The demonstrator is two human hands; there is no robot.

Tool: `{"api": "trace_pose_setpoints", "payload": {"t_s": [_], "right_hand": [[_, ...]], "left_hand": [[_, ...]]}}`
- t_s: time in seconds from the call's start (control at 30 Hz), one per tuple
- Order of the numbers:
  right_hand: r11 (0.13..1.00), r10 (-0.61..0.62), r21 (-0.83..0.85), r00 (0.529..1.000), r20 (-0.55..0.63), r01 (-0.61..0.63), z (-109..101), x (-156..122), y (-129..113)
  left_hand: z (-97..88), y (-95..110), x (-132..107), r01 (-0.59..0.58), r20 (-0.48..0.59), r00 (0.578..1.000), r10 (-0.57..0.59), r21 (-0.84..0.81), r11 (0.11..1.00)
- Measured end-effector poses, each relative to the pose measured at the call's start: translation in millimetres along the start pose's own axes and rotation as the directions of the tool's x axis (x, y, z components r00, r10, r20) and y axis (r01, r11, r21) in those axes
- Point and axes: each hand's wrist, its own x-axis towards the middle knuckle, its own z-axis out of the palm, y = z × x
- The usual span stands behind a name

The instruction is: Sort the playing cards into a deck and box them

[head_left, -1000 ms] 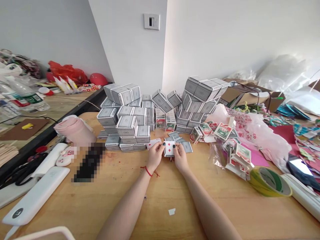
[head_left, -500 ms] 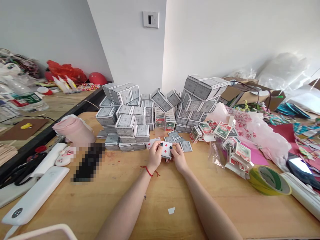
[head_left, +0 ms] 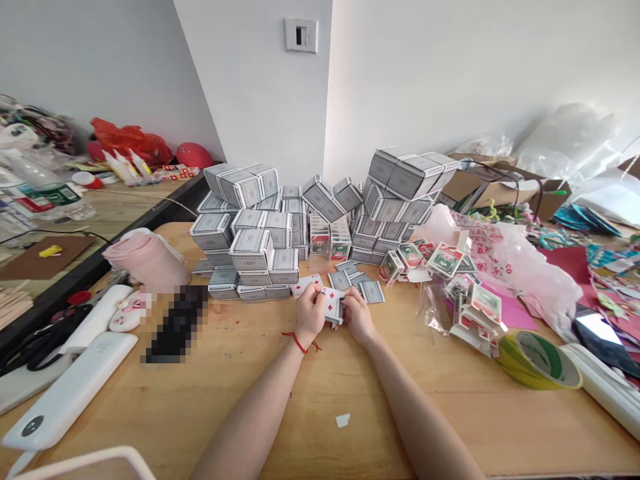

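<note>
Left hand [head_left: 311, 312] and right hand [head_left: 358, 315] pinch playing cards [head_left: 332, 304] between them, red-diamond face upward, over the table [head_left: 320, 380]. Grey patterned blocks [head_left: 251, 251] stacked at far side. Tape roll [head_left: 525, 375] at right; pink roll [head_left: 150, 261], left.

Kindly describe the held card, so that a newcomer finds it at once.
On the wooden desk, in front of the grey stacks, find the left hand and right hand. Between them is the held card, white with red diamonds. Unlike the grey cards just beyond, it shows its face; the other white card is unheld.
</note>
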Motion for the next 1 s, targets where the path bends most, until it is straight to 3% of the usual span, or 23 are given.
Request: {"api": "trace_pose_setpoints", "payload": {"t_s": [0.13, 0.57, 0.87, 1.0], "right_hand": [[1.000, -0.017, 0.020, 1.000, 0.004, 0.017, 0, 1, 0], [0.999, -0.042, 0.006, 0.999, -0.003, 0.042, -2, 2, 2], [0.993, -0.053, 0.101, 0.999, -0.005, 0.053, 0, 2, 4], [0.991, -0.037, 0.133, 0.999, 0.019, 0.035, -1, 0, 2]], "left_hand": [[1.0, 1, -1, 0.008, -0.033, 0.999, -0.007, 0.028, 1.000], [-0.5, 11, 2, 0.089, 0.013, 0.996, -0.088, -0.104, 0.991], [-1.4, 8, 0, 0.050, 0.038, 0.998, -0.043, -0.209, 0.977], [-0.8, 2, 1, 0.013, 0.035, 0.999, -0.007, -0.178, 0.984]]}}
